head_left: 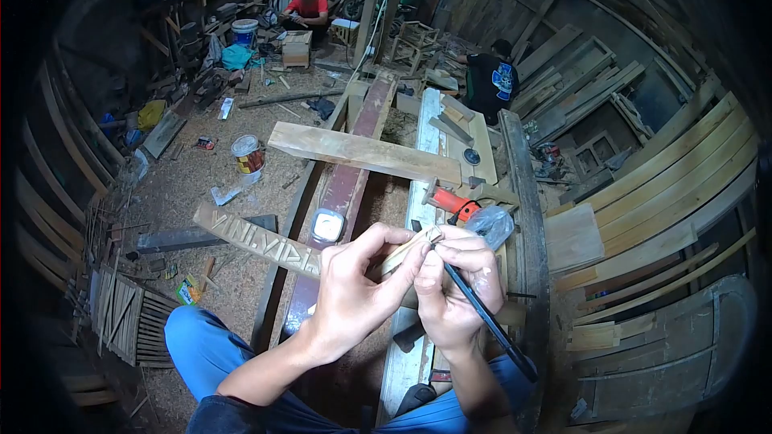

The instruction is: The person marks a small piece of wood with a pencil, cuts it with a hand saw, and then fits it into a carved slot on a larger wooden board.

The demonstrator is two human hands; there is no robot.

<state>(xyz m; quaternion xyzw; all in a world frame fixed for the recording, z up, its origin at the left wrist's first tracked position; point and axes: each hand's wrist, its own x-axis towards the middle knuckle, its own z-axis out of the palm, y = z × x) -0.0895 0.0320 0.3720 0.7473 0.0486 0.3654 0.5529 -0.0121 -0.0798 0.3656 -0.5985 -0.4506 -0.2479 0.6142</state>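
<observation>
My left hand (362, 281) is closed around a small light-coloured wood piece (397, 257), its fingers covering most of it. Close beside it, my right hand (462, 289) grips a long slim black tool (494, 321), which slants down to the right. The tool's working end meets the wood piece's tip between both hands' fingertips; its exact kind is hidden. Left of my left hand lies a board with raised carved letters (261, 239). A white rounded-square object (328, 226) sits just above that hand on a dark red beam (354, 169).
A wide plank (362, 151) lies across the beams ahead. An orange power tool (454, 204) and a clear plastic bag (492, 223) are just beyond my right hand. A paint can (248, 154) stands on the littered floor. Two people (307, 8) (490, 84) sit further back.
</observation>
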